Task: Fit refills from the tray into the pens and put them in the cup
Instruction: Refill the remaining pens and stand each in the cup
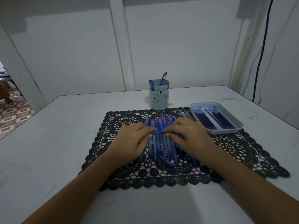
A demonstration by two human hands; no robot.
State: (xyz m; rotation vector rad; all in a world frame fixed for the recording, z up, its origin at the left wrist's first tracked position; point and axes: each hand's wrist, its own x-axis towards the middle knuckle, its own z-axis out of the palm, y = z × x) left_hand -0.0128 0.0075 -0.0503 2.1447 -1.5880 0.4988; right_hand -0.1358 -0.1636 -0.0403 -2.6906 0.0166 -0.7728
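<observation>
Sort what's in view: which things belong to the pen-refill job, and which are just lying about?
Job: held pen, pinched by left hand and right hand; pile of pens; refills; tray; cup.
Lying about: lace mat; table; cable on the wall.

Bare table point(48, 143) left (tray point(226, 132) right)

A black openwork lace mat point(234, 147) is lying on the smooth matt table point(56, 143); the cup point(159, 101) and tray point(226, 130) are showing smooth plastic.
</observation>
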